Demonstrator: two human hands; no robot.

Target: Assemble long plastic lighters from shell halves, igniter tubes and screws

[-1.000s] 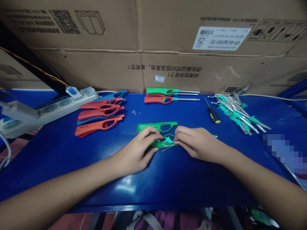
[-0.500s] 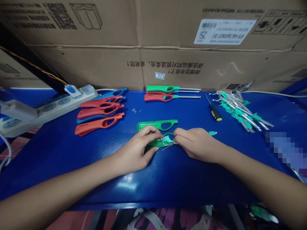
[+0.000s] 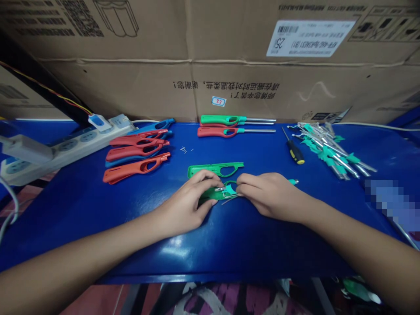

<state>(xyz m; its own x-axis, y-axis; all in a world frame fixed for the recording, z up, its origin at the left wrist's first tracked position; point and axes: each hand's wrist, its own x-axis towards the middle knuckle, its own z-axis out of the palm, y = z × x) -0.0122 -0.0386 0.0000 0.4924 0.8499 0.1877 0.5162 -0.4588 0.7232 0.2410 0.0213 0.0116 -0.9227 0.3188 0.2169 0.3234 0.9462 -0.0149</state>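
My left hand [image 3: 187, 201] closes its thumb and fingers around a green lighter shell half [image 3: 210, 194], holding it low over the table. Inside that half lie a teal trigger [image 3: 230, 190] and thin pale wires. My right hand [image 3: 274, 194] pinches the lighter's inner assembly at the front of the shell; the fingertips cover most of the grip. A teal and metal end [image 3: 293, 181] sticks out beyond the right hand. Just behind the hands rests the other green shell half [image 3: 197, 171], its handle loop to the right.
Red and blue lighter shells [image 3: 138, 168] are stacked at left beside a power strip [image 3: 68, 146]. Two assembled lighters [image 3: 218, 131] lie at the back. A screwdriver [image 3: 295, 152] and a pile of metal lighter inserts [image 3: 331, 151] sit at right. Tiny screws [image 3: 183, 149] lie mid-table. A cardboard box [image 3: 157, 87] stands behind.
Both hands stay in almost the same place, still on the green shell half and inner assembly. Only slight finger movement shows, and the camera view has shifted a little.
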